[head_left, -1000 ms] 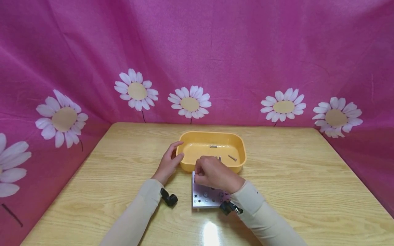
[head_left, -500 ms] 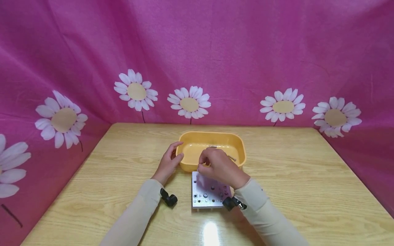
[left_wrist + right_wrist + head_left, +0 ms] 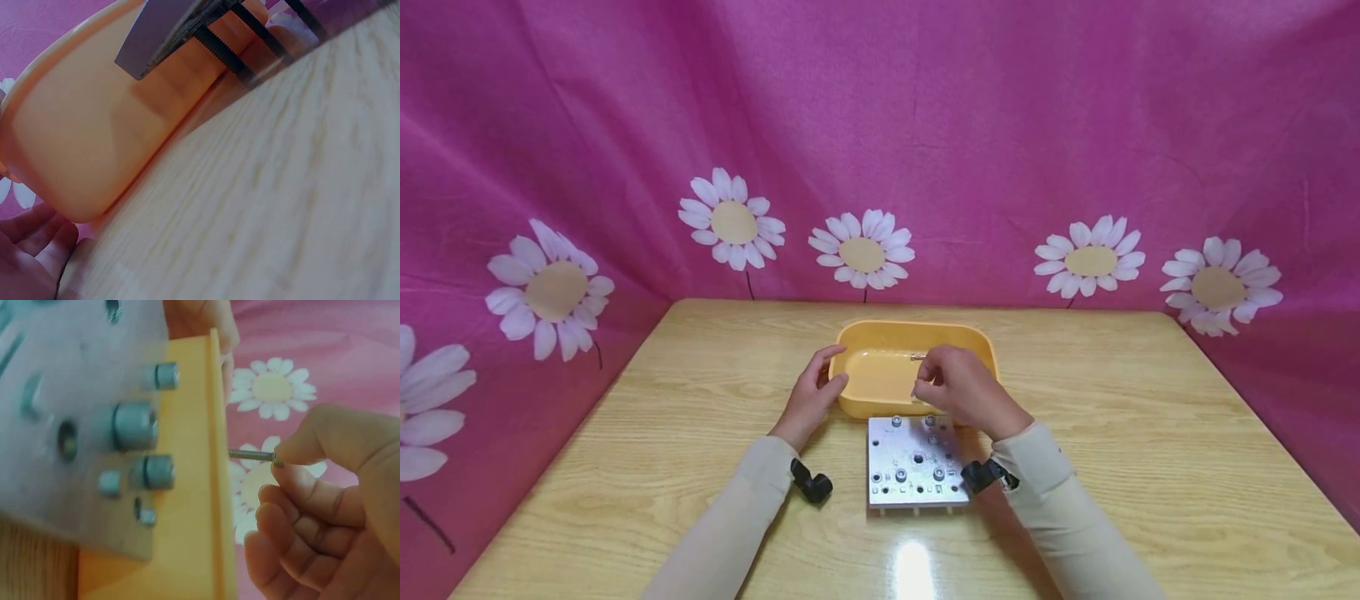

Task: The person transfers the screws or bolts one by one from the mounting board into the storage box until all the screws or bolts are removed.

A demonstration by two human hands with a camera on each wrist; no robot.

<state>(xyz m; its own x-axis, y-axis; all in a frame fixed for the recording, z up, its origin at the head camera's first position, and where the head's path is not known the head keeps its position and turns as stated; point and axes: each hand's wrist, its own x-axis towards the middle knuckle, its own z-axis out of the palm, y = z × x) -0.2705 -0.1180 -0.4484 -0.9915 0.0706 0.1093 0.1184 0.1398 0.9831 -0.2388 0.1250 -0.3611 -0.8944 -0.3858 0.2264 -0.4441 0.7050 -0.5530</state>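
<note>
In the head view my left hand (image 3: 812,393) holds the left end of a yellow plastic basin (image 3: 857,410), with fingers and thumb at its rim. My right hand (image 3: 964,387) is over the basin's front right side. Its thumb and index finger pinch a small screw (image 3: 253,454) by the head, the threaded shank pointing away from the fingertips. Just in front of the basin stands a silver metal plate (image 3: 891,454) with holes and several socket-head bolts (image 3: 901,475) in its top. Dark threaded shanks (image 3: 219,50) stick out under the plate.
Another screw (image 3: 918,357) lies inside the basin, near its back wall. Wood-grain tabletop (image 3: 737,350) surrounds everything. A magenta cloth (image 3: 970,125) with white daisies hangs behind and at both sides.
My right hand has moved right and away from me, off the plate and over the basin's front rim, uncovering the plate's far bolts. My left hand, the plate and the basin stay put.
</note>
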